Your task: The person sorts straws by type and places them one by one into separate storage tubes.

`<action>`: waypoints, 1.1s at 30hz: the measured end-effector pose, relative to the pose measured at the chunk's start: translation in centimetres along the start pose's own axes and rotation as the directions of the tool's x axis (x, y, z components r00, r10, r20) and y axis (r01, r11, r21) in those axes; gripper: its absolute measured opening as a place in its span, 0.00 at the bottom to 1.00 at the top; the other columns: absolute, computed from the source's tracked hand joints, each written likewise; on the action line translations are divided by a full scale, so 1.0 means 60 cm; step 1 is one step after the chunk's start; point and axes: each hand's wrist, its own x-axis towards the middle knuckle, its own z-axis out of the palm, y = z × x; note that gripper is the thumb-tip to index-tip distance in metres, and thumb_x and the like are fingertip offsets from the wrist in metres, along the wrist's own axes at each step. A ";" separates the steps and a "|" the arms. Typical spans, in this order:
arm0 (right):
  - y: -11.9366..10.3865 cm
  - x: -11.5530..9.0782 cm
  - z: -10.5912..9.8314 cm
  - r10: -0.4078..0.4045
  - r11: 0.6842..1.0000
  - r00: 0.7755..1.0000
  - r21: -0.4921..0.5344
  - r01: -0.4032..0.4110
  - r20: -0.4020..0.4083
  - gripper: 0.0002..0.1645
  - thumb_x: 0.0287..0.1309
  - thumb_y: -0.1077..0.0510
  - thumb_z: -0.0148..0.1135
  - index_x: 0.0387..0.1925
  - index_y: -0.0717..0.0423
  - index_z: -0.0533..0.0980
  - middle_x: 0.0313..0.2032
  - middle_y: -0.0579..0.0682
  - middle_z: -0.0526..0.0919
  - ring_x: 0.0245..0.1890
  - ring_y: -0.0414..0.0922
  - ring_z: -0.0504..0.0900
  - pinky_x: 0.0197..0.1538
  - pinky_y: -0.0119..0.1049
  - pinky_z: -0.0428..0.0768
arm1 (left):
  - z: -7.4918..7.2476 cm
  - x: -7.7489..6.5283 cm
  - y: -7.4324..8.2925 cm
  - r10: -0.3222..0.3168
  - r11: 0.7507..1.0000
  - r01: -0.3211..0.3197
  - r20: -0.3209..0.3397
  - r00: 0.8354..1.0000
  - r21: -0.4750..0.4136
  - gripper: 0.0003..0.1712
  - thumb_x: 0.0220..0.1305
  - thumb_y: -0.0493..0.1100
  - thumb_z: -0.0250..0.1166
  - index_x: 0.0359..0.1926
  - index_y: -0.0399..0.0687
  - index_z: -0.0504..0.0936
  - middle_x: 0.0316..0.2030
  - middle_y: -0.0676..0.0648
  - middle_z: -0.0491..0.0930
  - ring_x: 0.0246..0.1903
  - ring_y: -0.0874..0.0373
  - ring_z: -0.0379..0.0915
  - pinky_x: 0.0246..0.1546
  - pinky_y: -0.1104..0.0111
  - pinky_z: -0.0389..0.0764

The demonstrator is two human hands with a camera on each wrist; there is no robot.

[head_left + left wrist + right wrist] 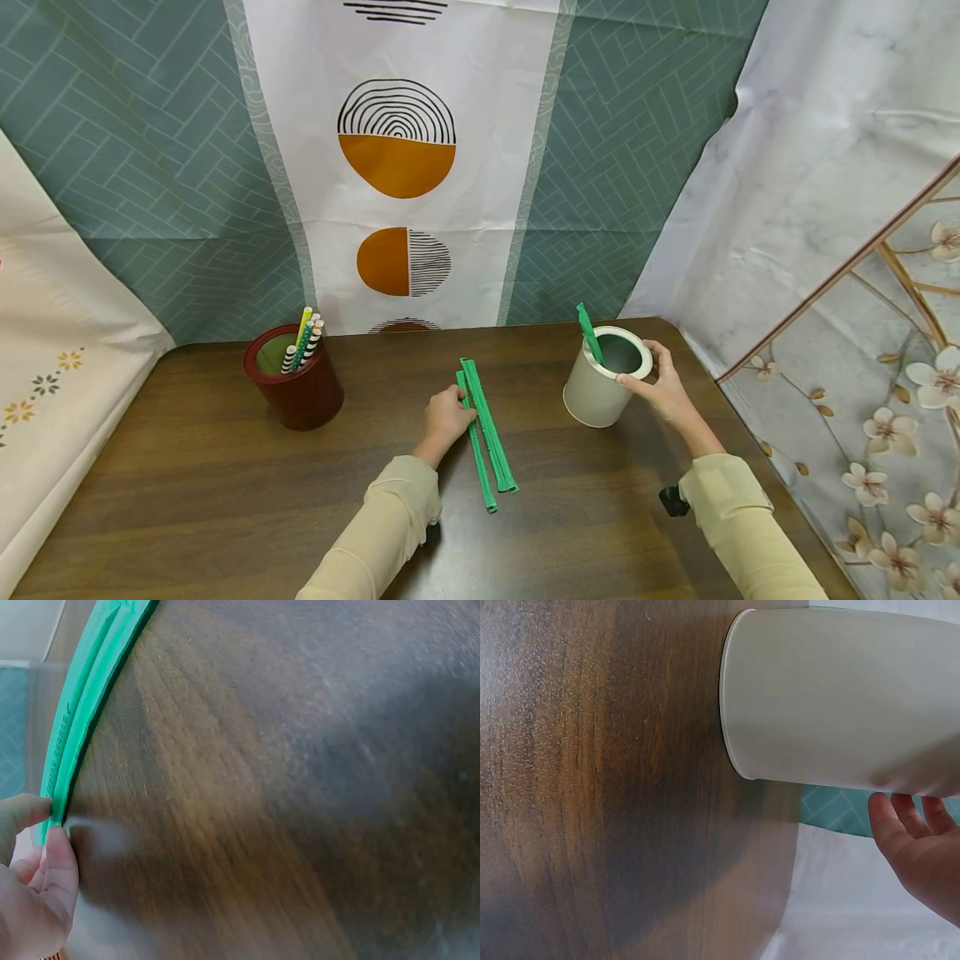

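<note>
My left hand (446, 417) pinches a slim green wrapped straw (480, 467) between thumb and fingers, low over the table. Close along its right side lie more green wrapped straws (495, 442); how many cannot be told. In the left wrist view, dark print shows on the green wrapper (64, 742). My right hand (663, 387) holds a white cylindrical cup (596, 396) from its right side, thumb at the rim and fingers against the wall. One green wrapped straw (588, 332) leans inside that cup, its upper end sticking out. The right wrist view shows fingertips touching the cup wall (840, 697).
A dark red cup (300, 396) stands at the left, with several patterned straws (303, 342) in it. The brown wooden table (225, 500) ends at hanging cloths at the back and sides. A small black object (673, 502) is by the right sleeve.
</note>
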 end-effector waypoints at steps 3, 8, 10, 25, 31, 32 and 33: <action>-0.018 -0.007 0.003 0.000 1.000 1.000 0.007 0.000 -0.002 0.42 0.50 0.65 0.58 0.61 0.66 0.45 0.56 0.63 0.56 0.49 0.50 0.59 0.39 0.19 0.65 | 0.001 -0.001 0.002 0.009 1.000 -0.009 -0.005 1.000 0.020 0.17 0.49 0.42 0.66 0.40 0.40 0.77 0.26 0.47 0.78 0.27 0.56 0.74 0.31 0.63 0.77; -0.026 -0.011 0.005 0.000 1.000 1.000 0.001 0.000 0.000 0.43 0.50 0.65 0.58 0.62 0.66 0.45 0.57 0.64 0.56 0.50 0.51 0.59 0.40 0.19 0.64 | 0.003 -0.004 0.003 0.015 1.000 -0.014 -0.017 1.000 0.024 0.19 0.49 0.44 0.67 0.41 0.39 0.77 0.28 0.45 0.80 0.29 0.55 0.76 0.35 0.60 0.77; -0.013 -0.005 0.002 0.002 1.000 1.000 -0.008 -0.002 0.003 0.44 0.50 0.64 0.58 0.62 0.65 0.44 0.57 0.64 0.55 0.50 0.50 0.59 0.40 0.19 0.64 | 0.003 -0.002 0.002 0.012 1.000 -0.012 -0.019 1.000 0.024 0.19 0.49 0.44 0.66 0.41 0.39 0.77 0.28 0.45 0.81 0.28 0.55 0.76 0.33 0.62 0.78; 0.014 0.004 0.000 -0.017 0.999 1.000 -0.027 0.017 -0.013 0.44 0.51 0.62 0.59 0.62 0.62 0.44 0.58 0.60 0.55 0.50 0.46 0.59 0.42 0.20 0.65 | -0.010 -0.002 0.001 -0.016 1.000 0.016 0.011 1.000 0.020 0.14 0.50 0.40 0.63 0.39 0.39 0.78 0.32 0.42 0.80 0.22 0.56 0.72 0.21 0.71 0.72; 0.013 0.003 0.000 -0.007 0.999 1.000 -0.037 0.006 -0.010 0.45 0.51 0.61 0.59 0.63 0.62 0.44 0.58 0.61 0.55 0.50 0.48 0.59 0.42 0.21 0.64 | -0.014 -0.002 -0.006 -0.010 1.000 0.009 0.029 1.000 0.017 0.09 0.48 0.40 0.61 0.31 0.39 0.74 0.22 0.45 0.74 0.17 0.59 0.63 0.17 0.74 0.64; 0.012 0.003 0.000 -0.005 0.999 1.000 -0.037 0.004 -0.009 0.45 0.51 0.61 0.59 0.63 0.62 0.44 0.58 0.61 0.55 0.50 0.48 0.59 0.42 0.22 0.64 | -0.015 -0.001 -0.007 -0.010 1.000 0.009 0.032 0.999 0.013 0.08 0.48 0.39 0.60 0.30 0.39 0.74 0.21 0.46 0.73 0.17 0.59 0.62 0.16 0.74 0.64; 0.012 0.003 0.000 -0.004 0.999 1.000 -0.037 0.004 -0.009 0.45 0.51 0.61 0.59 0.63 0.62 0.44 0.58 0.62 0.55 0.51 0.48 0.59 0.43 0.22 0.64 | -0.016 0.000 -0.008 -0.008 1.000 0.008 0.033 0.999 0.011 0.08 0.48 0.39 0.60 0.29 0.39 0.73 0.21 0.46 0.72 0.17 0.59 0.62 0.16 0.73 0.64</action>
